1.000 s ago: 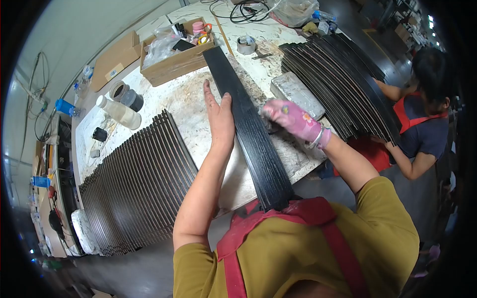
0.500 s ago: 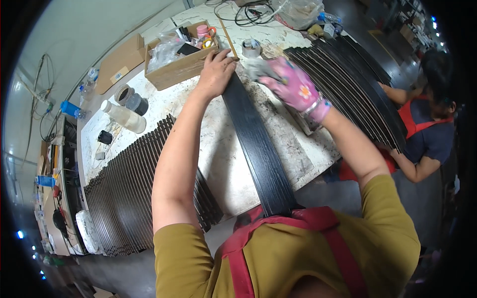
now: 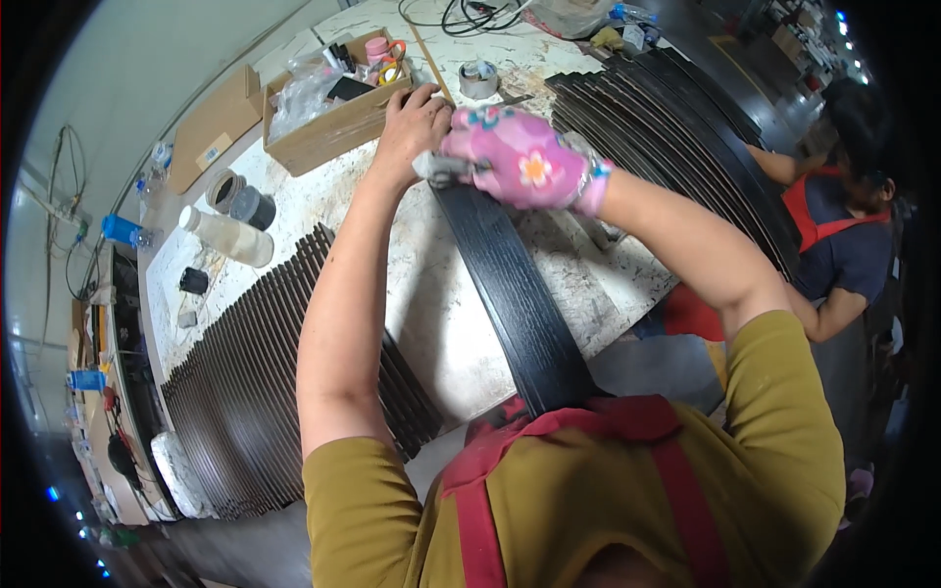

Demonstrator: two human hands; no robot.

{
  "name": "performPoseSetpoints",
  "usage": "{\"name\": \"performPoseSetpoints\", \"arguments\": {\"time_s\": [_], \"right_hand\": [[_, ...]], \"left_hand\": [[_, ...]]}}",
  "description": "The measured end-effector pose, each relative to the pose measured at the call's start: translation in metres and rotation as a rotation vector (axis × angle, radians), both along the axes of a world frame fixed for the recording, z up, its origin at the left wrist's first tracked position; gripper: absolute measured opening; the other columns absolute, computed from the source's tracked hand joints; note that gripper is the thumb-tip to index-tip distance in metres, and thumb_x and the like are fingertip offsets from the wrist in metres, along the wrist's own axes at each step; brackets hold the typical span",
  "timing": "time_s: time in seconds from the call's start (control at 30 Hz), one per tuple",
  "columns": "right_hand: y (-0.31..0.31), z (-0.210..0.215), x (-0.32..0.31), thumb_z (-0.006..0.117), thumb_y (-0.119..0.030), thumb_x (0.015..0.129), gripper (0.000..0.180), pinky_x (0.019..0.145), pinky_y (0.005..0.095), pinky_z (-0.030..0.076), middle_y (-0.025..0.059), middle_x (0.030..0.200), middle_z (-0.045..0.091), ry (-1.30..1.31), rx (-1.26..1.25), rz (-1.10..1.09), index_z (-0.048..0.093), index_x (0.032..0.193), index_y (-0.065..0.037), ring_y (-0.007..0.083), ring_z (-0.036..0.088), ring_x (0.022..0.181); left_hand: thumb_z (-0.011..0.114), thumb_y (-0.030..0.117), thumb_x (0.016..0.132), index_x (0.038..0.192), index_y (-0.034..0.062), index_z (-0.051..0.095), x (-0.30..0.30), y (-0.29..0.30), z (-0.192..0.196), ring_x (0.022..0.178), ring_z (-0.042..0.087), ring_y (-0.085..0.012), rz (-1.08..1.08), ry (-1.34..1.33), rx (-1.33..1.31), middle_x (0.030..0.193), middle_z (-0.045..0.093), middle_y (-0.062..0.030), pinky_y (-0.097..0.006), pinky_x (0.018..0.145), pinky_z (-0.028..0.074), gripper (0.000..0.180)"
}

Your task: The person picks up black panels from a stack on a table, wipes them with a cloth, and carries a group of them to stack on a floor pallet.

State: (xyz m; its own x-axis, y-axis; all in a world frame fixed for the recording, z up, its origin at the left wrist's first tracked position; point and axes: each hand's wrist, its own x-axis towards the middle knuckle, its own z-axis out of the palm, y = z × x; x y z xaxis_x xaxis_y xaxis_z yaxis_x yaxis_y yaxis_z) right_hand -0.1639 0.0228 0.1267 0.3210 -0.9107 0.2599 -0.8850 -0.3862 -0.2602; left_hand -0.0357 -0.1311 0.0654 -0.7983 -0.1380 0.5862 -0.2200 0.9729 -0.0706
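Note:
A long black wood-grained board [image 3: 515, 299] lies lengthwise on the table, its near end against my red apron. My bare left hand [image 3: 414, 132] grips the board's far end, fingers curled over it. My right hand [image 3: 515, 162] wears a pink flowered glove with greyish fingers. It closes on a small greyish-white pad [image 3: 431, 168], held low over the board right beside my left hand. Part of the pad and the board's far end are hidden by my hands.
Many thin dark strips [image 3: 265, 382] stand in a row at left; more dark boards [image 3: 667, 127] are stacked at right, where a co-worker [image 3: 843, 216] handles them. A cardboard box [image 3: 323, 132], a white bottle [image 3: 225, 235] and a tape roll [image 3: 478, 80] stand on the table.
My gloved right hand has swung left with the pad, from beside the board to its far end near my left hand. The view has shifted slightly; my left hand keeps its grip.

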Motion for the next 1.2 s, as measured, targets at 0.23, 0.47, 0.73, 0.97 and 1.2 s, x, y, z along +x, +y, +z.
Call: {"name": "performPoseSetpoints", "arguments": {"time_s": [0.23,0.47,0.73,0.97,1.2], "right_hand": [[0.102,0.014,-0.008,0.060,-0.016,0.080,0.021,0.063,0.0276,0.050,0.0071,0.092,0.057,-0.506,0.522,0.356,0.059,0.099,-0.007,0.0156,0.060,0.077],[0.069,-0.015,-0.030,0.058,-0.026,0.089,0.037,0.077,0.0278,0.051,0.0049,0.094,0.063,-1.127,0.256,-0.149,0.054,0.115,-0.001,0.0116,0.062,0.081],[0.005,0.042,-0.051,0.049,-0.025,0.094,0.026,0.062,0.0229,0.055,0.0084,0.093,0.063,-1.614,0.425,0.315,0.052,0.110,-0.005,0.0121,0.064,0.075],[-0.056,0.058,0.015,0.049,-0.031,0.093,0.031,0.067,0.0293,0.052,0.0076,0.091,0.065,-1.136,0.033,0.074,0.058,0.109,-0.005,0.0150,0.063,0.072],[-0.046,0.072,0.081,0.046,-0.026,0.093,0.023,0.065,0.0324,0.051,0.0115,0.081,0.061,-0.779,-0.008,0.270,0.061,0.099,-0.009,0.0214,0.062,0.074]], "left_hand": [[0.040,0.014,0.089,0.097,-0.0001,0.060,0.005,0.010,0.006,0.122,0.039,-0.0292,0.029,-0.023,0.224,0.108,0.058,-0.0115,-0.047,0.104,0.026,0.026],[0.048,0.035,0.091,0.139,0.0013,0.028,0.013,0.042,-0.004,0.134,0.023,-0.0333,0.127,0.670,1.048,0.146,0.022,-0.0208,-0.041,0.110,0.016,0.063],[0.052,0.034,0.092,0.137,0.0075,0.030,0.046,0.100,0.054,0.118,0.045,-0.0209,-0.102,0.890,1.356,0.134,0.042,-0.0097,-0.033,0.089,0.044,0.057],[0.060,0.020,0.089,0.089,0.0054,0.061,0.111,0.067,0.061,0.071,0.051,-0.0064,0.147,0.999,1.203,0.077,0.057,0.0021,-0.021,0.070,0.043,0.015],[0.051,0.039,0.093,0.123,0.0099,0.046,0.171,0.066,0.045,0.104,0.052,-0.0176,0.120,1.213,1.475,0.110,0.057,-0.0060,-0.036,0.084,0.046,0.042]]}}
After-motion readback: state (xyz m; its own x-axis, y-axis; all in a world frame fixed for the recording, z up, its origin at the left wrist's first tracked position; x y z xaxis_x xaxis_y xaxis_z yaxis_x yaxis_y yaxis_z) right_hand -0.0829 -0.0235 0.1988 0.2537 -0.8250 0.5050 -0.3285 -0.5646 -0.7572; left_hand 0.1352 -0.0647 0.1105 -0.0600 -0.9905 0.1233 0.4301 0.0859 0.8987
